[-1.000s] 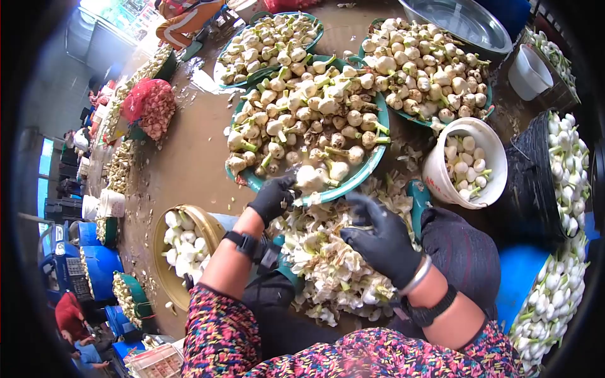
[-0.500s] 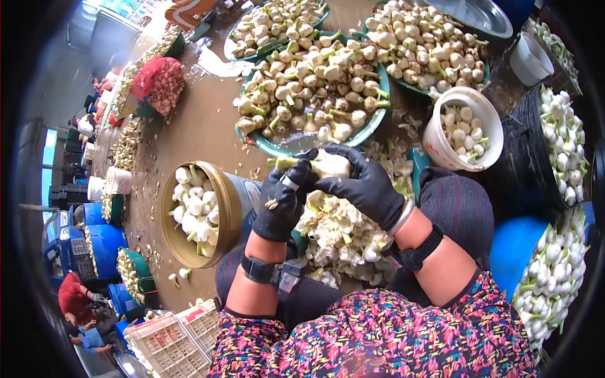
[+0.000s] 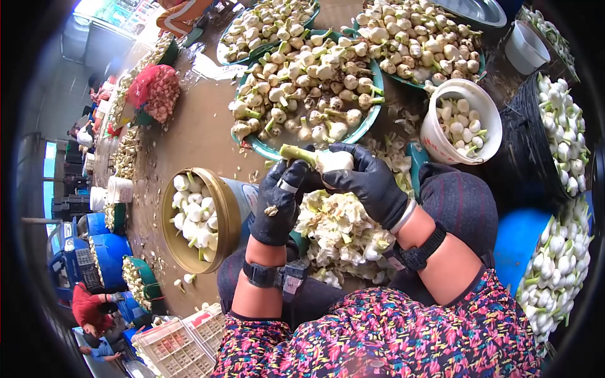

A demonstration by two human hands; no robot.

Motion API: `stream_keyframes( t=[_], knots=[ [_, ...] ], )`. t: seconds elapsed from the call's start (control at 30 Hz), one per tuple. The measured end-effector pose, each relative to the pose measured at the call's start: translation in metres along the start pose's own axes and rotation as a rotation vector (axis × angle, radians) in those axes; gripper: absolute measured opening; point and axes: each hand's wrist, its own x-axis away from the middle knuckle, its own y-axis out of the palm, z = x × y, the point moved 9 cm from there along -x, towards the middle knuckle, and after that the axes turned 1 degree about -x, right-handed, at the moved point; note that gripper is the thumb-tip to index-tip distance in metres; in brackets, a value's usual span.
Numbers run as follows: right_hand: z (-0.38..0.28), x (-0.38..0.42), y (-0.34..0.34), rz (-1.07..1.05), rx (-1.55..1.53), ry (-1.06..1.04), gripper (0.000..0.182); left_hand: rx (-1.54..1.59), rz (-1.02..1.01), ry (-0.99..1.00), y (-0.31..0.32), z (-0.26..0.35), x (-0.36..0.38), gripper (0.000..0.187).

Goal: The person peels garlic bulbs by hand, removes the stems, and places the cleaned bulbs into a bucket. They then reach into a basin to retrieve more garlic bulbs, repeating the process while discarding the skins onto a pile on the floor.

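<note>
Both of my hands wear black gloves and hold one garlic bulb over my lap, its pale green stem pointing left. My right hand is closed round the bulb's right side, thumb beneath it. At the stem end, the fingers of my left hand are curled shut and partly hidden. Peeled garlic skins lie heaped directly below. Beyond my hands, a green basin holds many unpeeled garlic bulbs.
To the left stands a tan-rimmed bucket of white bulbs. A white bucket with bulbs is at the right, beside a black bin and a blue tub. A plastic crate sits lower left; other people work farther off.
The bulb has turned slightly, and more of its stem shows above my left fingers. Both hands still grip it. The whole view has shifted a little.
</note>
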Motion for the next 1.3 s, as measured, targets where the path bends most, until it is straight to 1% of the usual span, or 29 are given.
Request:
stream_keyframes(
  t=[0.03, 0.07, 0.13, 0.17, 0.23, 0.3, 0.4, 0.47, 0.5, 0.53, 0.57, 0.6, 0.63, 0.67, 0.7, 0.73, 0.77, 0.8, 0.83, 0.9, 0.93, 1.0, 1.03, 1.1, 1.13, 1.17, 1.23, 1.27, 1.3],
  knots=[
    [-0.004, 0.0, 0.001, 0.004, 0.048, -0.06, 0.052, -0.054, -0.029, 0.04, 0.003, 0.004, -0.001, 0.028],
    [-0.002, -0.001, 0.001, 0.006, 0.049, -0.058, 0.052, -0.052, -0.029, 0.038, 0.005, 0.003, -0.003, 0.028],
    [-0.005, 0.0, 0.001, 0.013, 0.21, -0.154, 0.052, -0.152, 0.072, 0.008, 0.001, -0.002, -0.007, 0.033],
    [-0.004, -0.001, 0.0, 0.014, 0.212, -0.154, 0.052, -0.15, 0.071, 0.008, 0.001, -0.002, -0.006, 0.033],
    [0.014, -0.002, -0.007, 0.045, -0.054, 0.049, 0.052, 0.149, -0.005, -0.021, 0.006, -0.004, -0.006, 0.034],
    [0.014, -0.002, -0.008, 0.046, -0.049, 0.077, 0.052, 0.118, -0.036, -0.056, 0.005, -0.004, -0.005, 0.033],
    [0.016, 0.001, -0.007, 0.046, -0.074, 0.122, 0.052, 0.07, -0.008, -0.093, 0.002, -0.011, -0.004, 0.033],
    [0.017, 0.001, -0.006, 0.041, -0.099, 0.135, 0.053, -0.078, -0.076, 0.097, 0.007, 0.004, -0.003, 0.031],
    [0.013, 0.0, -0.007, 0.047, -0.079, 0.09, 0.054, -0.078, -0.077, 0.098, 0.004, 0.004, -0.005, 0.031],
    [0.009, -0.001, -0.008, 0.053, -0.058, 0.044, 0.055, -0.597, -0.139, 0.385, 0.013, 0.025, 0.0, 0.027],
    [0.011, -0.002, -0.009, 0.054, -0.059, 0.043, 0.055, -1.117, -0.198, 0.669, 0.031, 0.034, 0.01, 0.024],
    [0.005, -0.003, -0.011, 0.061, 0.046, -0.044, 0.055, -1.116, -0.199, 0.669, 0.035, 0.031, 0.011, 0.024],
    [-0.002, -0.002, -0.01, 0.07, 0.152, -0.13, 0.055, -0.492, -0.091, 0.346, 0.016, 0.019, 0.0, 0.02],
    [-0.006, 0.001, -0.008, 0.075, 0.203, -0.16, 0.056, 0.129, 0.019, 0.017, 0.004, -0.008, -0.004, 0.018],
    [-0.004, 0.001, -0.007, 0.076, 0.203, -0.16, 0.056, 0.13, 0.018, 0.016, 0.003, -0.007, -0.004, 0.018],
    [-0.004, 0.001, -0.007, 0.074, 0.246, -0.185, 0.057, -0.434, -0.085, 0.321, 0.017, 0.019, 0.0, 0.017],
    [-0.006, 0.002, -0.006, 0.072, 0.289, -0.212, 0.059, -1.001, -0.188, 0.622, 0.039, 0.031, 0.011, 0.017],
    [-0.004, 0.002, -0.005, 0.048, 0.242, -0.2, 0.059, -1.154, -0.21, 0.755, 0.038, 0.026, 0.012, 0.018],
    [-0.003, 0.002, -0.006, 0.049, 0.242, -0.201, 0.059, -1.153, -0.21, 0.755, 0.039, 0.024, 0.014, 0.018],
    [0.003, -0.001, -0.01, 0.033, 0.273, -0.172, 0.052, -0.456, -0.095, 0.243, 0.011, 0.001, -0.001, 0.019],
    [-0.003, 0.0, -0.007, 0.035, 0.273, -0.172, 0.052, -0.456, -0.097, 0.242, 0.009, 0.0, -0.002, 0.019],
    [0.005, 0.003, -0.01, 0.126, 0.073, 0.139, 0.043, -0.367, -0.002, 0.117, -0.007, -0.009, -0.006, 0.02],
    [0.006, 0.003, -0.011, 0.125, 0.074, 0.139, 0.043, -0.367, -0.002, 0.118, -0.008, -0.007, -0.006, 0.02],
    [0.007, 0.002, -0.015, 0.128, -0.019, 0.131, 0.037, -0.029, 0.043, -0.068, -0.013, -0.019, -0.004, 0.022],
    [0.001, 0.002, -0.012, 0.119, -0.013, 0.122, 0.036, -0.151, -0.046, 0.097, -0.003, -0.008, -0.002, 0.027],
    [0.004, 0.0, -0.013, 0.118, -0.012, 0.123, 0.036, -0.15, -0.045, 0.098, -0.002, -0.009, -0.002, 0.027],
    [0.004, -0.005, -0.017, 0.112, -0.011, 0.021, 0.036, 0.135, -0.045, -0.008, 0.003, -0.015, -0.001, 0.03],
    [0.008, -0.006, -0.018, 0.112, -0.012, 0.021, 0.036, 0.341, -0.058, -0.079, 0.007, -0.021, 0.0, 0.032],
    [0.006, -0.005, -0.014, 0.08, 0.042, -0.038, 0.04, 0.342, -0.057, -0.079, 0.008, -0.022, 0.0, 0.032]
  ],
)
